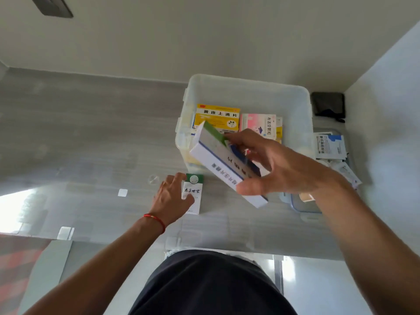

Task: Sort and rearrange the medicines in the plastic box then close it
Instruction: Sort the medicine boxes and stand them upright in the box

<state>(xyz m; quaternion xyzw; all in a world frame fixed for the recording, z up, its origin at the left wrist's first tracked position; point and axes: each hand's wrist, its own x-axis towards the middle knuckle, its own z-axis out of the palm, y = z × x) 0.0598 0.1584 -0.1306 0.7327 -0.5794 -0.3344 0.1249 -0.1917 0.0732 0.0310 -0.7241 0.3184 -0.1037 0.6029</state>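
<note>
Right hand [279, 169]: thumb and fingers curled round a long white-and-blue medicine carton [225, 164], with a green-edged pack held against it, tilted in the air over the near edge of the clear plastic box [250, 87]. Left hand [172, 194]: fingers curled on a small white-and-green carton [193, 194] lying flat on the grey table [91, 137] just in front of the box. Inside the box are a yellow carton [217, 114] and a pink carton [259, 123] side by side; sachets [329, 146] lie right of it.
</note>
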